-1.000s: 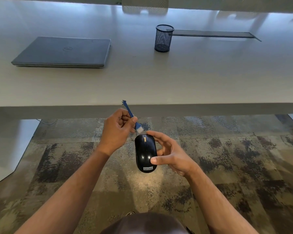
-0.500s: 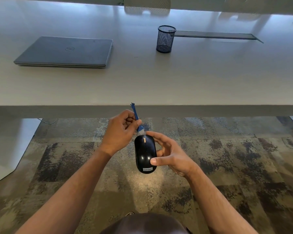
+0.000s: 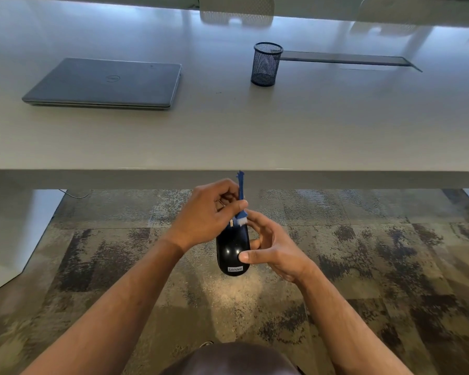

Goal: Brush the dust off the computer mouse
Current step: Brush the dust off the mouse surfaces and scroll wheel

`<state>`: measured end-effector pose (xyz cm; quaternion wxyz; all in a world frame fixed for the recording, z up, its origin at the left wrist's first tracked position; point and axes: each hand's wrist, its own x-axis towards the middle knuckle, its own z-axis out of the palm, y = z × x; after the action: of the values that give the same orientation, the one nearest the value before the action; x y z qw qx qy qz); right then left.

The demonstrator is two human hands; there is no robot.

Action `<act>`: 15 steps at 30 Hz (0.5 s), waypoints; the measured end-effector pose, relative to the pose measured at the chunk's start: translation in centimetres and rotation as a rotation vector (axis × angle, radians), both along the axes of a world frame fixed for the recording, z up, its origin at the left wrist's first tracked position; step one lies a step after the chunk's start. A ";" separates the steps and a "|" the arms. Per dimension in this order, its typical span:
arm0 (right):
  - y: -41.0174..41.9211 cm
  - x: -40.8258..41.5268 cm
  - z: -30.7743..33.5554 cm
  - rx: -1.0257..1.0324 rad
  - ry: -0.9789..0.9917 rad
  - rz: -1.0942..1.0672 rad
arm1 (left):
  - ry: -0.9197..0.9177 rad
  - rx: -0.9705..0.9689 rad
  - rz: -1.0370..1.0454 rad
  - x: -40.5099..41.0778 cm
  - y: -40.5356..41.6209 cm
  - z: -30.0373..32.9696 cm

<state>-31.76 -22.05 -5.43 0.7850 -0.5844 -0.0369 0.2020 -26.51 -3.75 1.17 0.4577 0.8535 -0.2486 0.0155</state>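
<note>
A: Mouse first: the glossy black plastic computer mouse [image 3: 233, 249] is up in the air in front of us, off the desk and over the carpet, label end toward us. Why do we keep it there?

B: So the dust drops to the floor, we'd judge, not onto the desk. Our right hand [image 3: 272, 247] grips it from the side, thumb curled onto the top shell and fingers wrapped round the far flank, which leaves the button end bare.

A: And the brush?

B: Our left hand [image 3: 205, 213] pinches the small blue plastic brush with pale bristles [image 3: 240, 209] between thumb and curled fingers, low on the handle. The handle stands nearly upright, and the bristles meet the front of the mouse beside the scroll wheel. A short hold like that gives us control in the narrow seams.

A: Farther out?

B: The pale grey desk [image 3: 255, 136] carries a closed grey laptop [image 3: 106, 83] at the left and a dark wire-mesh pen cup [image 3: 266, 64], well apart from our hands.
</note>
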 end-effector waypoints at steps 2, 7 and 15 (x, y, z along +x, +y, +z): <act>0.0 0.1 -0.1 -0.012 -0.012 0.006 | -0.022 0.022 0.013 0.4 0.1 0.0; -0.2 0.0 -0.3 -0.062 0.001 0.008 | 0.020 0.058 0.080 1.4 0.6 -0.3; -0.2 0.3 -0.5 -0.055 0.026 0.007 | 0.005 -0.040 0.203 1.6 0.7 -0.1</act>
<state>-31.43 -22.24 -5.90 0.7684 -0.6029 -0.0231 0.2133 -24.94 -3.02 1.03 0.4713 0.8650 -0.1595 0.0643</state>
